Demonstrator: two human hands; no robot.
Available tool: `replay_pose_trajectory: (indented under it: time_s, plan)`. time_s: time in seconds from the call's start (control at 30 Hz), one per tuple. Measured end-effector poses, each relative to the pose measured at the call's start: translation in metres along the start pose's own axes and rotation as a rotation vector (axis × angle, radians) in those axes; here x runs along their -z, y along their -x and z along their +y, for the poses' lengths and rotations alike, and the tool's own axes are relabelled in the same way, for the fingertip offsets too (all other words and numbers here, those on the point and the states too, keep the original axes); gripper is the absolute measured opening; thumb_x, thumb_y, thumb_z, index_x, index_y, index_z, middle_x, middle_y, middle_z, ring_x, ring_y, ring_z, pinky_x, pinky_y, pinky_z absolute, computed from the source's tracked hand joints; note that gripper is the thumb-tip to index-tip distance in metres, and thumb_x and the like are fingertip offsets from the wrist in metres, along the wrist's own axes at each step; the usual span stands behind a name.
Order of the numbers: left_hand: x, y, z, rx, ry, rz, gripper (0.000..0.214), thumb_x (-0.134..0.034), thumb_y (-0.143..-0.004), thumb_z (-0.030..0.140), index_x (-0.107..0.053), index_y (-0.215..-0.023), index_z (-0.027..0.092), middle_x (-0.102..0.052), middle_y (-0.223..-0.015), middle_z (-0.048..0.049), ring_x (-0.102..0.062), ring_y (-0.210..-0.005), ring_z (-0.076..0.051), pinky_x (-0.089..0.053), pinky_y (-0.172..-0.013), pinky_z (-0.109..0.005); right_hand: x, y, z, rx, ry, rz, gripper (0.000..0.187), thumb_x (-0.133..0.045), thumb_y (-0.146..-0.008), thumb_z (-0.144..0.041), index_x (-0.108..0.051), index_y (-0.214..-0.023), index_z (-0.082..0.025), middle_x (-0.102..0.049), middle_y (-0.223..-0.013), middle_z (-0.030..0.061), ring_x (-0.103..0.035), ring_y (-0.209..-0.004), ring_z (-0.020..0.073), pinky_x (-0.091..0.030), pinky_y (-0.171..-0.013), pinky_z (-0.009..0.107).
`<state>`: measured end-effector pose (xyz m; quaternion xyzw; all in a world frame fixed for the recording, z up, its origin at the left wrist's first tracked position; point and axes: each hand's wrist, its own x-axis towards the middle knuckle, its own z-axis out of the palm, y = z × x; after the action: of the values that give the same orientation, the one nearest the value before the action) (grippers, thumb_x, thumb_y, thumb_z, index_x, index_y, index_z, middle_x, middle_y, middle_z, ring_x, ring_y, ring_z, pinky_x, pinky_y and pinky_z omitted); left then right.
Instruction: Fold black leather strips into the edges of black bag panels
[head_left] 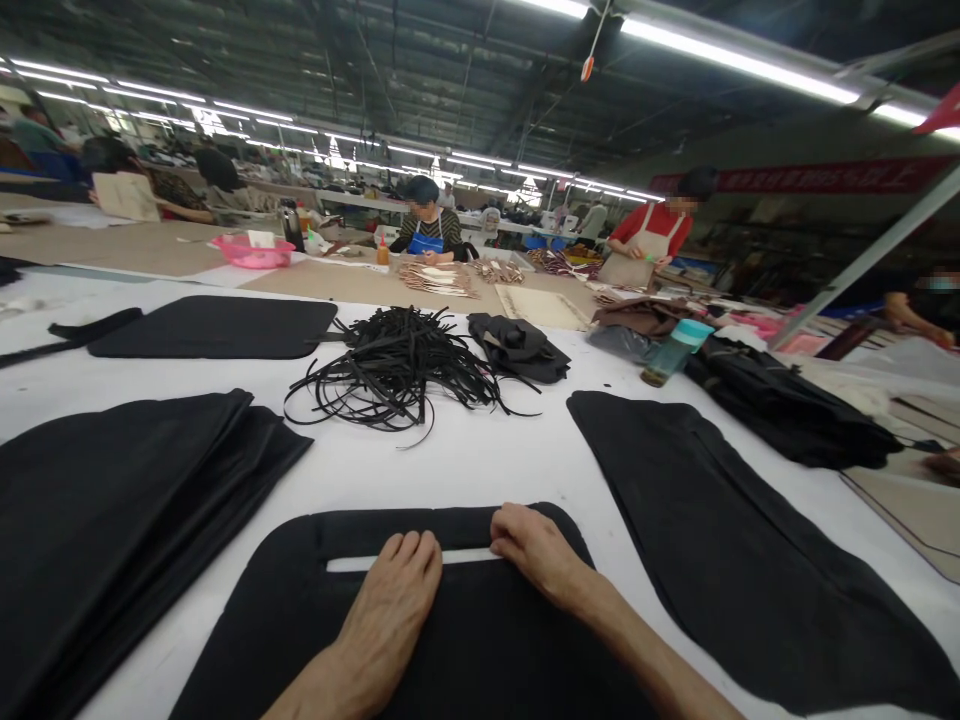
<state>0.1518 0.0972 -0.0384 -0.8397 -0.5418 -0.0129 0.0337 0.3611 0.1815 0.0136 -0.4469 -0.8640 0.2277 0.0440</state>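
A black panel [480,640] with rounded corners lies on the white table in front of me. Near its far edge runs a long narrow slot [472,556] through which white shows. My left hand [394,600] rests on the panel, its bent fingers close together over the slot's near edge; the fingertips are hidden. At the slot's right end my right hand [536,550] pinches the black material with curled fingers.
Black panels are stacked at left [112,500] and right [735,530]. Beyond lie a heap of thin black strips [412,365], folded black pieces [521,347] and another black panel [217,327]. A water bottle [675,352] stands at right. Co-workers sit or stand farther back.
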Motion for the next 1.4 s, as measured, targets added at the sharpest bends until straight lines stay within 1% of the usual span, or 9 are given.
replay_pose_trajectory:
  time_s: [0.1,0.23,0.4,0.53,0.77,1.0,1.1,1.23,1.4]
  plan:
    - [0.0,-0.003,0.004,-0.025,-0.076,0.032,0.052,-0.033,-0.076,-0.003,-0.045,-0.125,0.009,-0.052,-0.125,-0.0131,-0.045,-0.114,-0.023,-0.036,-0.097,-0.037,0.001,0.003,0.003,-0.046,0.039,0.006,0.01,-0.047,-0.082,-0.02,-0.055,-0.077,-0.021,-0.058,-0.085,-0.0006,-0.052,-0.082,0.0124,-0.035,-0.074,0.021]
    - [0.011,-0.008,0.011,-0.03,-0.185,0.023,0.044,-0.035,-0.076,-0.002,-0.054,-0.116,0.008,-0.059,-0.107,-0.0113,-0.054,-0.094,-0.023,-0.046,-0.081,-0.034,0.006,-0.004,-0.002,-0.144,0.103,-0.044,0.01,-0.051,-0.079,-0.02,-0.06,-0.076,-0.02,-0.064,-0.084,0.0023,-0.057,-0.082,0.0158,-0.037,-0.07,0.024]
    - [0.022,-0.012,0.022,-0.004,-0.255,0.06,0.046,-0.037,-0.08,0.001,-0.049,-0.123,0.013,-0.06,-0.093,-0.0083,-0.056,-0.081,-0.022,-0.049,-0.069,-0.035,0.016,-0.02,-0.014,-0.305,0.191,-0.144,0.011,-0.057,-0.07,-0.016,-0.067,-0.074,-0.018,-0.069,-0.081,0.0085,-0.063,-0.081,0.0235,-0.04,-0.064,0.028]
    - [0.025,-0.017,0.03,0.03,-0.283,0.063,0.047,-0.041,-0.081,0.005,-0.048,-0.125,0.02,-0.059,-0.089,-0.0075,-0.057,-0.077,-0.023,-0.049,-0.062,-0.035,0.019,-0.028,-0.019,-0.399,0.221,-0.198,0.014,-0.064,-0.067,-0.018,-0.069,-0.081,-0.018,-0.069,-0.089,0.0086,-0.064,-0.086,0.0238,-0.046,-0.068,0.031]
    - [0.028,-0.033,0.042,0.098,-0.272,-0.064,0.054,-0.042,-0.084,0.009,-0.04,-0.13,0.036,-0.06,-0.082,-0.0081,-0.06,-0.071,-0.024,-0.045,-0.055,-0.033,0.017,-0.033,-0.018,-0.488,0.247,-0.183,0.025,-0.07,-0.06,-0.025,-0.069,-0.084,-0.017,-0.069,-0.092,0.0112,-0.064,-0.09,0.0274,-0.048,-0.072,0.034]
    - [0.032,-0.047,0.058,0.12,-0.494,-0.176,0.072,-0.035,-0.082,0.001,-0.018,-0.134,0.047,-0.062,-0.076,-0.0077,-0.062,-0.062,-0.026,-0.046,-0.056,-0.041,0.029,-0.021,0.004,-0.529,0.218,-0.161,0.03,-0.075,-0.057,-0.033,-0.069,-0.082,-0.018,-0.069,-0.089,0.0104,-0.064,-0.086,0.0261,-0.045,-0.068,0.031]
    - [0.033,-0.044,0.052,0.128,-0.417,-0.117,0.072,-0.035,-0.08,-0.002,-0.026,-0.133,0.045,-0.06,-0.074,-0.0055,-0.06,-0.064,-0.024,-0.045,-0.056,-0.038,0.032,-0.011,0.013,-0.531,0.2,-0.144,0.024,-0.073,-0.061,-0.033,-0.07,-0.08,-0.02,-0.069,-0.087,0.0082,-0.064,-0.084,0.0239,-0.043,-0.065,0.029]
    - [0.027,-0.029,0.027,0.047,-0.189,-0.019,0.062,-0.036,-0.075,-0.004,-0.043,-0.129,0.025,-0.058,-0.093,-0.0089,-0.056,-0.083,-0.023,-0.048,-0.065,-0.035,0.03,-0.006,0.018,-0.545,0.185,-0.128,0.02,-0.072,-0.061,-0.032,-0.069,-0.077,-0.02,-0.069,-0.086,0.0079,-0.063,-0.084,0.0242,-0.041,-0.063,0.028]
    - [0.022,-0.005,-0.007,0.041,-0.198,-0.024,0.059,-0.029,-0.073,-0.009,-0.049,-0.124,0.014,-0.058,-0.11,-0.0115,-0.053,-0.099,-0.023,-0.048,-0.083,-0.038,0.024,-0.009,0.021,-0.533,0.163,-0.106,0.019,-0.073,-0.059,-0.031,-0.069,-0.074,-0.02,-0.069,-0.084,0.0075,-0.062,-0.081,0.0241,-0.038,-0.06,0.028]
